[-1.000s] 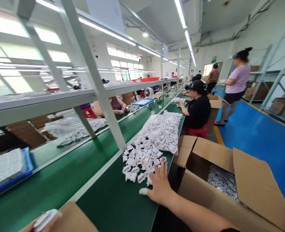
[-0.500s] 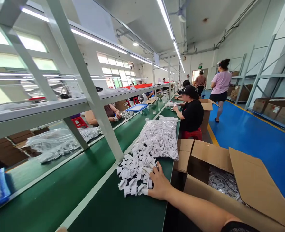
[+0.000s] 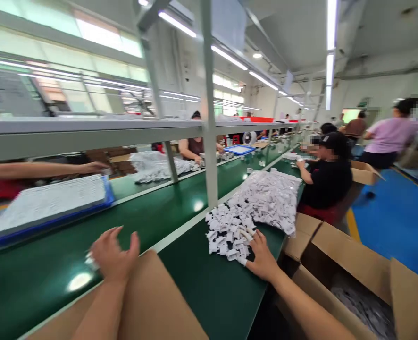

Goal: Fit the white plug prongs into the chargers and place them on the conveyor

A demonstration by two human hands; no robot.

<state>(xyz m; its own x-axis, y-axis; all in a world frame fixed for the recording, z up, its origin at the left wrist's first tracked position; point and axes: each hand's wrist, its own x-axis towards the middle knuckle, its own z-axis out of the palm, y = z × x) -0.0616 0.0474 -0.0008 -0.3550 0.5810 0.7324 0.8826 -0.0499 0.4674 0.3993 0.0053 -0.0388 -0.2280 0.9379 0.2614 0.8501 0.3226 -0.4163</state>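
Note:
My left hand (image 3: pixel 115 255) is raised over the green conveyor belt (image 3: pixel 148 212), its fingers spread. A small blurred white piece (image 3: pixel 91 260) shows beside its fingers; whether they touch it I cannot tell. My right hand (image 3: pixel 263 257) rests at the near right edge of a pile of loose white plastic parts (image 3: pixel 226 231), thumb and fingers apart around some of them. White coverings appear on its fingertips. Behind the loose parts lies a clear plastic bag (image 3: pixel 274 196) full of the same white parts.
A cardboard box or flap (image 3: pixel 155 302) lies beneath my left forearm. An open carton (image 3: pixel 343 250) with bagged items stands at right. A shelf post (image 3: pixel 211 141) rises beyond the pile. Across the belt are a blue tray (image 3: pixel 110 193) and another person's arm (image 3: pixel 53 170). A co-worker (image 3: pixel 332 174) sits farther along.
The view has swung left. My left hand has come from the bottom edge up over the belt, and cardboard now shows beneath its arm. My right hand stays at the pile.

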